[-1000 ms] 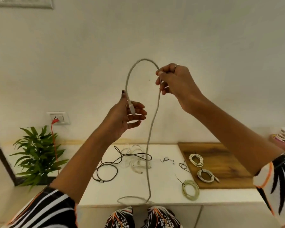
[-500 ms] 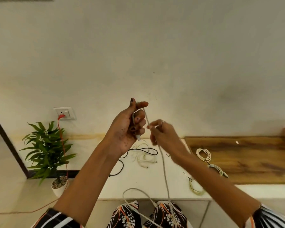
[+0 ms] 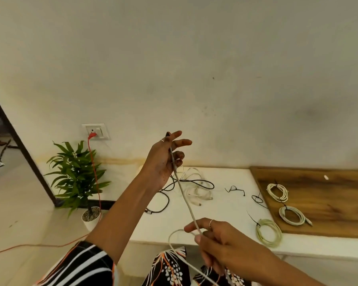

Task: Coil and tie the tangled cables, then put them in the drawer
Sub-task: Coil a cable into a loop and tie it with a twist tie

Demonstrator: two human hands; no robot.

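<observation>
Hands share one grey cable: left hand, raised, curls its lower fingers round the end; right hand, nearer, pinches the strand above the white desk edge.

This is looking like a room in a home rather than a workshop or office. A plain cream wall is filling most of the view, stained along its lower edge, with a white wall socket carrying a red plug and cord. A potted plant is standing on the pale tiled floor beside a dark door frame. A low white table is sitting against the wall, with a wooden board lying on its right end and household cables scattered over it. A person in a patterned sleeve is sitting at it.
</observation>
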